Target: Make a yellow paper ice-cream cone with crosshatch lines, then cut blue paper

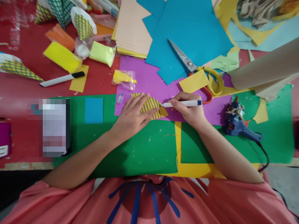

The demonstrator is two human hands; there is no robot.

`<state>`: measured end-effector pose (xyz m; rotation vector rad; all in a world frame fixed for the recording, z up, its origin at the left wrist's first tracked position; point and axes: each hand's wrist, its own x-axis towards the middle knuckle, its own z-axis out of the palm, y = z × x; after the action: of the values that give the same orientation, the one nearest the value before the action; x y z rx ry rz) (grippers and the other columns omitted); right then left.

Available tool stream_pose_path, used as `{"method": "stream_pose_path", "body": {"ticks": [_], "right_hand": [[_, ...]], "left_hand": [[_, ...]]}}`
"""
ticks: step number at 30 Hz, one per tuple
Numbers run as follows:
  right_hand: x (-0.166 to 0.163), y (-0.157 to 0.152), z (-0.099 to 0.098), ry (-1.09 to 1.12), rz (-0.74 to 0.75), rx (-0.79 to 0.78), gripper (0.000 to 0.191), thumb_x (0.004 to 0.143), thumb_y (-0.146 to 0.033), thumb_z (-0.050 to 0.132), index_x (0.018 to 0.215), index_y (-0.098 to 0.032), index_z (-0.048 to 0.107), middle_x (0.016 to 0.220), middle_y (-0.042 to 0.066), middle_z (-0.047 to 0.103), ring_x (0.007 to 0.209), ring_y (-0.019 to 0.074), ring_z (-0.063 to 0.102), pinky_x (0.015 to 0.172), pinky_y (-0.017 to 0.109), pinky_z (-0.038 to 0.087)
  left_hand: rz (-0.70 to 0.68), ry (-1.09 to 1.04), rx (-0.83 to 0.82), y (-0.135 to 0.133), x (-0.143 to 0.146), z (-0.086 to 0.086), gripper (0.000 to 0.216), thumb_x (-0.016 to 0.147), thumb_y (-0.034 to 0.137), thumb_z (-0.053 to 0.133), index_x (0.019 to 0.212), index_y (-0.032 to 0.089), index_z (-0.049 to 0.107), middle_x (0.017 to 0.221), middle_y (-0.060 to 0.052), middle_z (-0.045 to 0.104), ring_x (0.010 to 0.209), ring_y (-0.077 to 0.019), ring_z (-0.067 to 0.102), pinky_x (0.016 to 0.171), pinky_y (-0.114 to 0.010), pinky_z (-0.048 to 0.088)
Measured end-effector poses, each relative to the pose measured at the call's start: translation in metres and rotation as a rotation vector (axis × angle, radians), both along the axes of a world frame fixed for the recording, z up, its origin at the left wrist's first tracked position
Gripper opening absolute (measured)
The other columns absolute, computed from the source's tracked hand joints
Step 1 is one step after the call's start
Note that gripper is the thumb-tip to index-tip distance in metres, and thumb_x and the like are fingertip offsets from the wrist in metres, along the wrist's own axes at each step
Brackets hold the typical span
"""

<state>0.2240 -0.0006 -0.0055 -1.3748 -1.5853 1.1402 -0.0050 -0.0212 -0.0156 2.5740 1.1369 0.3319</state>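
Note:
My right hand [187,109] grips a white marker [184,103] with a dark blue end, its tip touching a yellow paper piece [154,105]. Dark diagonal stripes cover most of that piece; its right corner is plain yellow. Spread flat over its left part, my left hand [137,112] presses it down and hides some of it. Under both hands lies purple paper [140,68], on top of a green sheet [149,146]. A small clear-blue cap-like piece [120,98] rests left of my fingers.
Scissors [189,63] with yellow and red handles lie ahead on blue paper [187,28]. A blue glue gun [240,126] sits at right below a pale roll [266,65]. Clay packets [62,57], another marker [62,79] and grid-patterned cones [83,26] are at left.

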Motion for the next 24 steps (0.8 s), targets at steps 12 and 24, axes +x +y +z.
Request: {"method": "stream_pose_path", "body": {"ticks": [12,24], "right_hand": [[-0.0004,0.0001,0.0008,0.032,0.005,-0.019,0.018,0.074,-0.022,0.057,0.057,-0.017,0.056,0.048,-0.003,0.051,0.043,0.0069,0.041,0.043,0.022,0.03],[0.0012,-0.0007,0.0011,0.025,0.035,-0.012,0.019,0.073,-0.02,0.055,0.054,-0.018,0.054,0.046,-0.004,0.048,0.044,0.0069,0.04,0.042,0.022,0.028]], "left_hand": [[-0.004,0.039,0.001,-0.0007,0.0005,0.0006,0.042,0.091,0.023,0.048,0.132,0.033,0.048,0.151,-0.01,0.027,0.141,-0.0306,0.024,0.11,-0.055,0.028],[0.01,0.021,-0.022,-0.001,0.0012,0.0017,0.044,0.09,0.022,0.05,0.132,0.035,0.048,0.152,-0.007,0.029,0.141,-0.0301,0.025,0.11,-0.056,0.027]]}}
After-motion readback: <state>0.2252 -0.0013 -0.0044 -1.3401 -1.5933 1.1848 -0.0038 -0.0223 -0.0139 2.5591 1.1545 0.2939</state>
